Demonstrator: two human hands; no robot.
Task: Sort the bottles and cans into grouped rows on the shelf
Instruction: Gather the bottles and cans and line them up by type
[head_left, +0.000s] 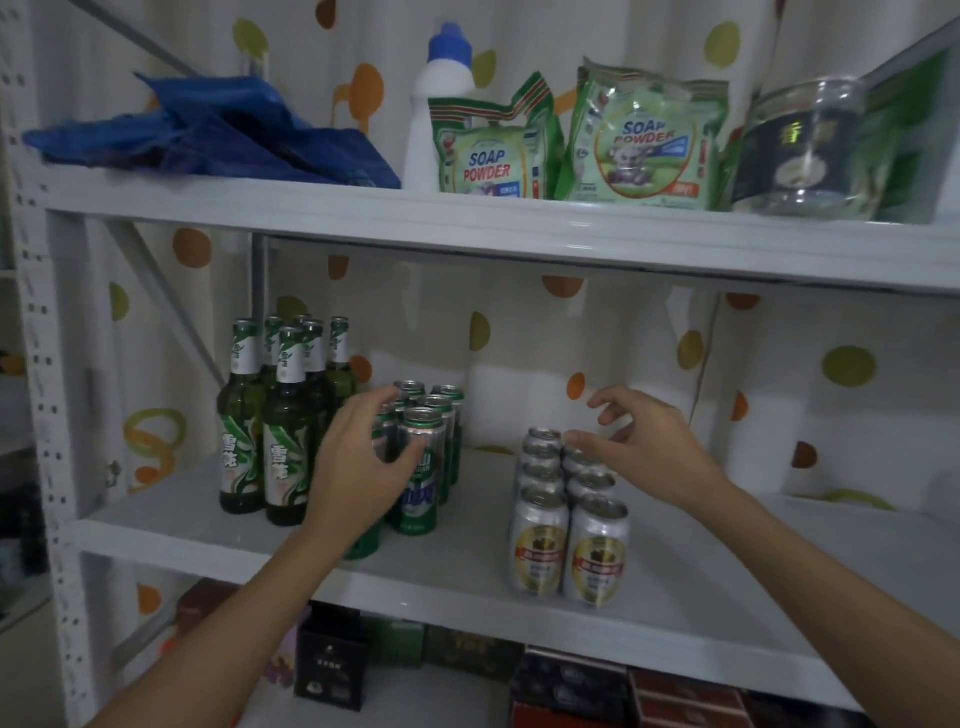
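White metal shelving is set before a dotted curtain (623, 338), and the middle shelf (675, 597) is where the sorting is carried out. Three groups are already formed on it. Green bottles (283, 431) are packed in a tight cluster at the left, and green cans (423, 467) are gathered just to their right. Silver cans (566, 545) are lined up further right in two rows running from near to far, well apart from the green ones.

The left hand (358, 462) is curled round one of the green cans at the near-left of that group (exactly which can is gripped cannot be told, since the palm hides it). The right hand (649, 441) is held over the far end of the silver rows with fingers loosely bent and nothing held. Its fingertips (576, 440) are at or just above the top of a far can, and contact cannot be confirmed.

The task is judged to be nearly done. No stray bottle or can is seen elsewhere on the middle shelf, and only the green cans look less neatly lined than the rest. A last straightening of that group is probably what is left.

On the shelf above, a blue cloth (218, 140), a white bottle (441, 104), two soap powder bags (488, 161) and a clear tub (800, 150) are stored. Boxes (332, 670) are stacked on the shelf below.
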